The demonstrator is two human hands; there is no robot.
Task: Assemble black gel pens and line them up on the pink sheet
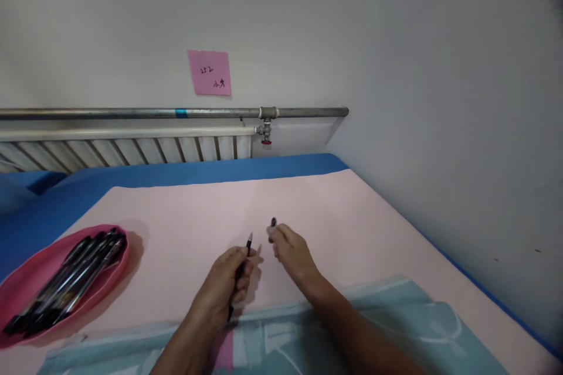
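Two things held: my left hand (226,290) is closed around a slim black plastic pen (247,245), tip up; my right hand (292,253) pinches a small black cap (273,222) just beside it, over the pale pink sheet (360,217).

Soft, even indoor light, slightly blurred

We see faint shadows falling right of the pink tray (26,281) and the left hand (224,287); the pipe (132,112) bows from wide-angle distortion, and the top right corner darkens.
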